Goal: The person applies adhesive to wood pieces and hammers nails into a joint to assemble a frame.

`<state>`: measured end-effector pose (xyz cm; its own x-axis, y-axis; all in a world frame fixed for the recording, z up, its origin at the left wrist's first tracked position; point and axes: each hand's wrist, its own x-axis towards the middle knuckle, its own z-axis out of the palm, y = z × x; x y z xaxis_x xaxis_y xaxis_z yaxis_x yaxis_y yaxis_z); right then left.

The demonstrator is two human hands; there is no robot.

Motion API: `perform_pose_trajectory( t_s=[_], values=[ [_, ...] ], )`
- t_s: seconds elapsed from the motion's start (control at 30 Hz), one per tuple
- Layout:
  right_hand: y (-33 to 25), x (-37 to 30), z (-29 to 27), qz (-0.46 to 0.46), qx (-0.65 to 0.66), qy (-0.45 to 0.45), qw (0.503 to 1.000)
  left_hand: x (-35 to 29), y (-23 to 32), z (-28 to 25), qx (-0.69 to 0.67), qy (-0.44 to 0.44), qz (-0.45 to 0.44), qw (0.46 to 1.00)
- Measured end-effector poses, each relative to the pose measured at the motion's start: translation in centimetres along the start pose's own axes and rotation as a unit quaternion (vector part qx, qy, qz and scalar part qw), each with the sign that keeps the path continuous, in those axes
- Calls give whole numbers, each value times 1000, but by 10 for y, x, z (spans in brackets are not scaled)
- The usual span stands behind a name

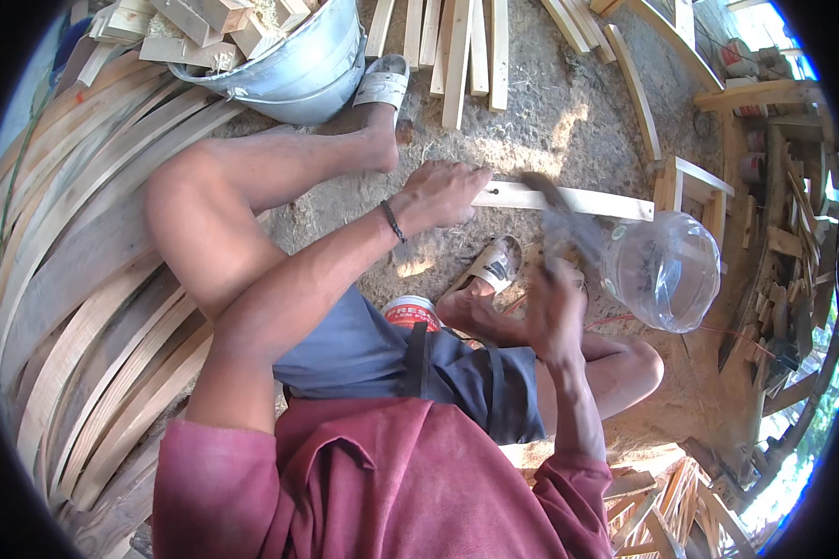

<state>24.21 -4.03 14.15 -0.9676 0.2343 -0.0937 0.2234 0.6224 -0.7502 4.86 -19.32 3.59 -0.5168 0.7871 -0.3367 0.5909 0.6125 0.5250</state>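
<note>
My left hand (446,193) is closed round the left end of a pale wooden strip (587,199), which lies crosswise in front of me. A small dark spot, a nail or a hole, shows on the strip beside my fingers. My right hand (557,309), smeared by motion, is closed on the handle of what looks like a hammer (544,192). Its dark head is blurred over the middle of the strip. Whether it touches the wood, I cannot tell.
Curved planks (84,242) are stacked at the left. A metal basin (298,70) holds wood offcuts. Several battens (459,65) lie on the ground ahead. To the right are a clear plastic container (667,270) and a scrap pile (797,252). A red-and-white bucket (410,312) is beneath me.
</note>
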Motion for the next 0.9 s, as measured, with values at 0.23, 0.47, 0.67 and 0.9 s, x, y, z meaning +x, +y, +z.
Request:
perform_pose_trajectory(
  t_s=[0.23, 0.47, 0.67, 0.9],
  values=[
    [-46, 21, -43, -11, 58, 95, 994, -4, -1, -4, 20, 14, -1, 1000],
    [-65, 7, -61, -277, 391, 159, 863, 1, -3, 6, 14, 7, -16, 1000],
    [28, 9, 12, 94, 33, -17, 995, -2, 0, 4, 0, 62, 41, 997],
    [-47, 7, -80, -177, 122, 233, 948, -9, -5, -3, -10, 7, -40, 999]
  ],
)
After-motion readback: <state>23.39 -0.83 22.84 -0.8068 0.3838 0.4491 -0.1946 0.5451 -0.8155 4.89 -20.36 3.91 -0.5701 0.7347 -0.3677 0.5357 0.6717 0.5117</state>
